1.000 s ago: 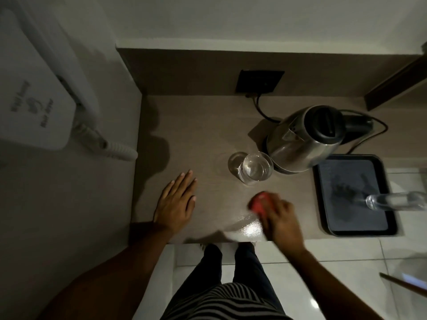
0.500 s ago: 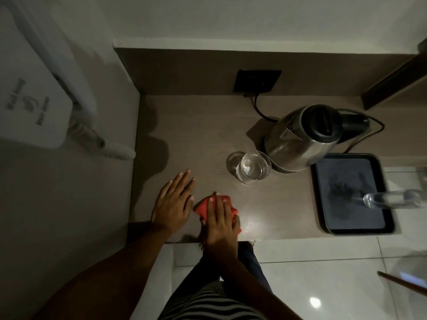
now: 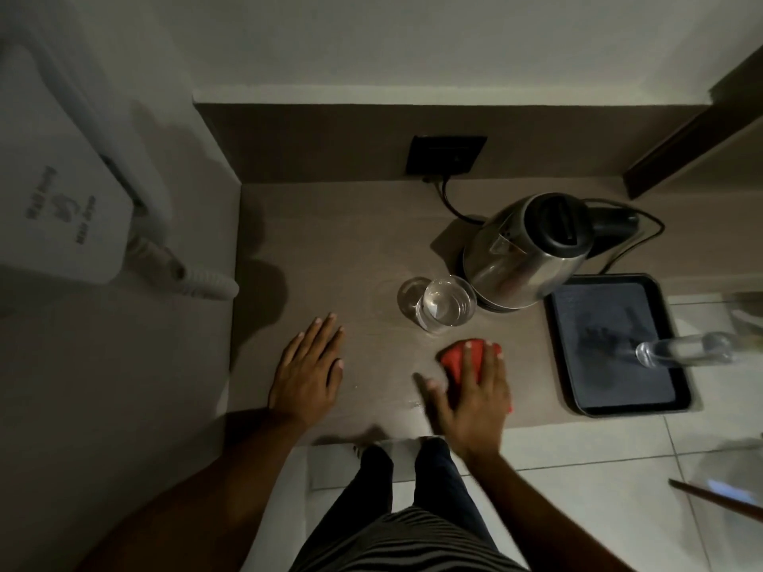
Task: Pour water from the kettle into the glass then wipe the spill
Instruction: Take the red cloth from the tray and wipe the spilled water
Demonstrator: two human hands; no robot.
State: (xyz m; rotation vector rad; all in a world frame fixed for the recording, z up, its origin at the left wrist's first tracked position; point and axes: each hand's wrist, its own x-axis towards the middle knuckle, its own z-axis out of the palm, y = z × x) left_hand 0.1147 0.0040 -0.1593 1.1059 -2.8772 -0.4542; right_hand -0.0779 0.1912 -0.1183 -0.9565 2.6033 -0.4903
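Right hand [image 3: 475, 390]: flat, fingers spread wide, palm pressing a red cloth [image 3: 456, 359] onto the desk [image 3: 371, 225] near the front edge; no closed grip. Left hand [image 3: 307, 367]: flat, open, empty, on the desk toward the left edge. Glass [image 3: 446, 304] with water just behind the cloth. Kettle [image 3: 532, 249] just beside the glass, on its base. White wall unit [image 3: 62, 200], left: writing too blurred to read.
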